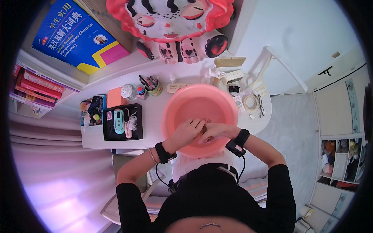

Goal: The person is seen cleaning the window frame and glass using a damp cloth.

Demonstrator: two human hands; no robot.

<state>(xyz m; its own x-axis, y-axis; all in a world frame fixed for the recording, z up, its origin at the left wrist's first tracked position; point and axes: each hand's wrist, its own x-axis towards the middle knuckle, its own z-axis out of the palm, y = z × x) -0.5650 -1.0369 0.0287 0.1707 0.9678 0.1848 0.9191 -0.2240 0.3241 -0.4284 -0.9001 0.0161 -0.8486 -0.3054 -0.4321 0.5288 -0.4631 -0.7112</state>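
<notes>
A round pink plastic basin (201, 93) stands at the front edge of a white desk (156, 122). Over its lower half, inside the rim, my left hand (188, 132) and my right hand (214, 132) meet. Between their fingers is a small brownish object (204, 129), mostly covered, so its kind cannot be told. My left fingers are bent over its top, while my right hand curls round it from the other side. Both wrists wear black straps with small devices and cables.
Left of the basin lies a black tray (107, 135) with a turquoise device and a pink brush; behind it stands a pen cup (155, 89). Eyeglasses (260, 106) and a tape roll (250, 102) lie at right. A large painted figure (172, 29) sits on the shelf above.
</notes>
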